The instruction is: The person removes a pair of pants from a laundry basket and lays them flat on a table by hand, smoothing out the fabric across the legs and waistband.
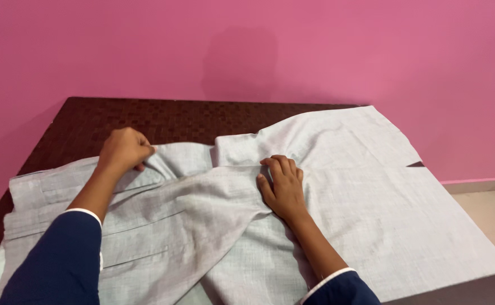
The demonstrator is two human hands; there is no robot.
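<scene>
The light grey garment lies spread across the dark brown table, which stands against a pink wall. The cloth covers most of the tabletop and overhangs its near edge, so the flat surface carries its full width.

My left hand sits at the far left part of the garment. Its fingers are curled tight into a fist, pinching a fold of the grey cloth; the fabric bunches and lifts at that point, which I judge to be the result of the pull.

My right hand rests near the middle of the garment, palm down. Its fingers are bent at the knuckles and press on a raised ridge of cloth. I judge this pins the layer in place. Whether they grip the ridge or only press on it, I cannot tell.
</scene>
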